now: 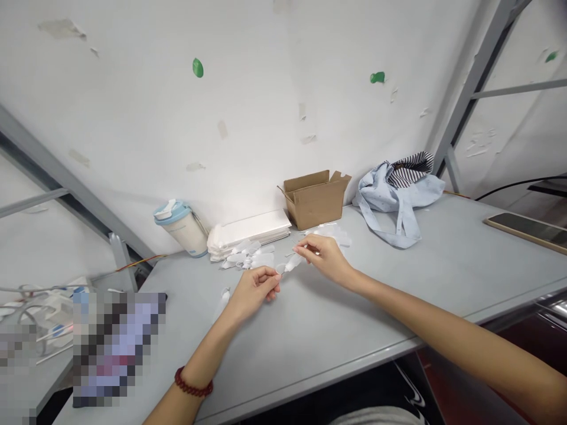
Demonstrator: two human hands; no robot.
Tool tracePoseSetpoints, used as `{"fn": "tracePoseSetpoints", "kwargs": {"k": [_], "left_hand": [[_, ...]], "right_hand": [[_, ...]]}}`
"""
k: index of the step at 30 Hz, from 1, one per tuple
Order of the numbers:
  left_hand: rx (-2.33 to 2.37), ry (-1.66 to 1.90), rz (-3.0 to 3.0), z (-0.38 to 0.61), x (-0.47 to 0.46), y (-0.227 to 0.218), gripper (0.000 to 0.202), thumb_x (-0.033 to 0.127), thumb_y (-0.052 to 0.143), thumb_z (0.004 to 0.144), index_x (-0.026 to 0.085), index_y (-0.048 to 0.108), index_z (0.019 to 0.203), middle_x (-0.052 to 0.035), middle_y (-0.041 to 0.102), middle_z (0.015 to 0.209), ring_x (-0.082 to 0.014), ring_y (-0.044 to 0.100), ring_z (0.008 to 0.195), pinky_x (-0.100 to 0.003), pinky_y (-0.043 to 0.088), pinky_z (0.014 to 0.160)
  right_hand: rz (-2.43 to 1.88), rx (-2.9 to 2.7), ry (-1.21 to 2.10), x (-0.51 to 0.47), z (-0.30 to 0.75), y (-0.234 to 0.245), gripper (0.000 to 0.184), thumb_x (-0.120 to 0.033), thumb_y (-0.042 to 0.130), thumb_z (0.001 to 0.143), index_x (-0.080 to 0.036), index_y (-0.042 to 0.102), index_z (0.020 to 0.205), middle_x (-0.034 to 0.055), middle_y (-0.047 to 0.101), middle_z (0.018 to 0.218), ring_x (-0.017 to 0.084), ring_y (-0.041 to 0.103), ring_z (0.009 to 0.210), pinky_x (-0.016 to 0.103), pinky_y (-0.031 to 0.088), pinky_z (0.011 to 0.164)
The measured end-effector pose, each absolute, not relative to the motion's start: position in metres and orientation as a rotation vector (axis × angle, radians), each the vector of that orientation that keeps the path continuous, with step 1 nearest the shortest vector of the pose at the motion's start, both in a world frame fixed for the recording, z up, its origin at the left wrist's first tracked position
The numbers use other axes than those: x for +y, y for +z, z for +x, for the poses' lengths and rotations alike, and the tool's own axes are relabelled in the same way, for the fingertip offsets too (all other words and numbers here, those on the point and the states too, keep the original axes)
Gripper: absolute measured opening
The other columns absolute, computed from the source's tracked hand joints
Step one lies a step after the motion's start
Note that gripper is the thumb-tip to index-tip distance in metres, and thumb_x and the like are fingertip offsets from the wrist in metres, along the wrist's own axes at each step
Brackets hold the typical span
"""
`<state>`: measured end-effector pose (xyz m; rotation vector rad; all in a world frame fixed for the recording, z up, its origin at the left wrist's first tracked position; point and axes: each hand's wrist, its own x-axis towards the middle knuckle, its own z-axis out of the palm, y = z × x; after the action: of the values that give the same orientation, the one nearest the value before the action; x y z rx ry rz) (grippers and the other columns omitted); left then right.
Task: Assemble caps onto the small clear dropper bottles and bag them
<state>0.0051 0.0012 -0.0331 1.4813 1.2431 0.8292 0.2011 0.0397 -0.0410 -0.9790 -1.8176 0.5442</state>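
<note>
Currently: small white piece, between the hands, above the table. Left hand: pinched on its looped end. Right hand: fingertips together near the other end, grip unclear. Step: apparently, handling the loop; next move seemingly needs steady fingertips.

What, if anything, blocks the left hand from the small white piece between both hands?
Nothing visible does. The left hand pinches at the near end of the small white piece; the right hand is at its far end. The heap of white pieces lies beyond, off to the side.
</note>
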Motion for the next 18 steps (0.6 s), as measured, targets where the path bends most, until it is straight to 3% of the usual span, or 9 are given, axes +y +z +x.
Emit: {"fn": "tracePoseSetpoints", "kwargs": {"k": [13,18], "left_hand": [[1.34,0.906,1.493,0.0003,0.0065,-0.0362,0.025,0.038,0.06,0.072,0.014,0.059,0.076,0.0023,0.056,0.057,-0.0095,0.049,0.048,-0.023,0.04,0.052],[1.363,0.874,1.536,0.0039,0.0027,-0.0328,0.024,0.038,0.058,0.073,0.014,0.058,0.074,0.0017,0.056,0.057,-0.0098,0.049,0.049,-0.023,0.04,0.051]], "right_hand": [[-0.987,-2.033,0.571,0.0446,0.2035,-0.0437,0.015,-0.025,0.071,0.073,-0.013,0.07,0.082,0.0027,0.064,0.069,0.013,0.055,0.062,0.024,0.041,0.059],[-0.916,-2.136,0.506,0.0449,0.2031,-0.0455,0.015,-0.023,0.06,0.084,-0.013,0.07,0.082,0.0039,0.065,0.068,0.013,0.055,0.062,0.024,0.04,0.06]]}}
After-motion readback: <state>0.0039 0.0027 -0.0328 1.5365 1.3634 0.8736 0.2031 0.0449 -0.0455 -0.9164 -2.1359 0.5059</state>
